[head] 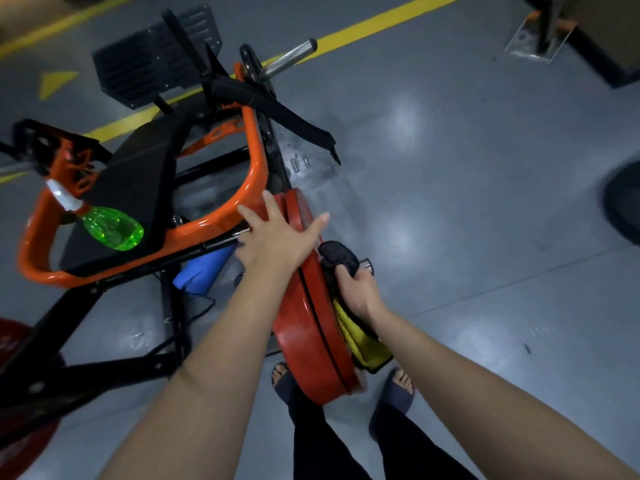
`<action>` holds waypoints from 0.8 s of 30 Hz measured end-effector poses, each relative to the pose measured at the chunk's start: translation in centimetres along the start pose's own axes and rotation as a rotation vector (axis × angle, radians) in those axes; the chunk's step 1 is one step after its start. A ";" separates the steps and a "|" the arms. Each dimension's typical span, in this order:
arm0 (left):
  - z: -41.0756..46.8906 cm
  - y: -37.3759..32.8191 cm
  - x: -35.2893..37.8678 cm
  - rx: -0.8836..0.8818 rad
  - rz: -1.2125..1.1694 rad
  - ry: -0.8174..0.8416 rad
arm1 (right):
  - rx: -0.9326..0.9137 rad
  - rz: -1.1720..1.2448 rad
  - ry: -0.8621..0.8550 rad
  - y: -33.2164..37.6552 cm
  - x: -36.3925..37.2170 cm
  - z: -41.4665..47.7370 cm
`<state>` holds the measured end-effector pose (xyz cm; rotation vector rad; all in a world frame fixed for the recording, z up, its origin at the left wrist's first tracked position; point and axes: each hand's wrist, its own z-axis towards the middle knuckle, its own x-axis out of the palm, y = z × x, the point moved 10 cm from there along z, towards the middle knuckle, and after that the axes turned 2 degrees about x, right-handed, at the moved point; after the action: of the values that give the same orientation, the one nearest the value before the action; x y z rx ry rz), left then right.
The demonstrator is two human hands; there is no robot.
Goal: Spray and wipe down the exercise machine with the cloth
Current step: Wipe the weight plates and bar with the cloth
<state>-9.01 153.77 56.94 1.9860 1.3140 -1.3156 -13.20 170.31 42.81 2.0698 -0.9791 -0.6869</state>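
1. My left hand (277,239) lies flat on the red weight plate (308,341), fingers straight and spread, gripping nothing.
2. My right hand (358,292) has its fingers curled round the cloth (360,339). The cloth is black and yellow and pressed to the plate's outer face.
3. The exercise machine (251,157) has an orange frame and sits right in front of me, with the plate on its near right side.
4. The green spray bottle (112,230) lies on its side on the black pad (138,174), well apart from both hands.
5. A blue thing (204,271) sits under the frame; I can't tell what it is.
6. The floor (485,202) is grey with a yellow line (381,22).
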 end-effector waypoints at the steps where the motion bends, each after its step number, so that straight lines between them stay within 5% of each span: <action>1: -1.2 0.6 0.4 -0.012 -0.017 -0.036 | 0.014 -0.017 -0.001 0.0 0.2 0.7; 4: -2.1 1.1 -0.1 0.025 -0.035 -0.217 | 0.052 -0.072 -0.019 2.4 0.7 1.4; 10: 0.7 0.0 -0.7 0.071 0.012 -0.155 | -0.009 0.203 -0.029 6.0 0.1 -0.8; 13: 2.4 -0.3 -1.0 0.058 0.016 -0.121 | -0.008 0.252 -0.065 0.8 -0.3 -3.6; 17: 4.2 -0.9 -1.1 0.065 -0.014 -0.085 | 0.268 -0.063 -0.040 -8.1 -0.1 -3.7; 24: 7.1 -1.1 -1.3 0.057 -0.028 -0.025 | -0.191 0.117 -0.113 9.8 0.8 1.4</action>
<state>-13.47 148.33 54.91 1.9895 1.3112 -1.4005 -17.81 164.86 49.63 1.8104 -1.0459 -0.8103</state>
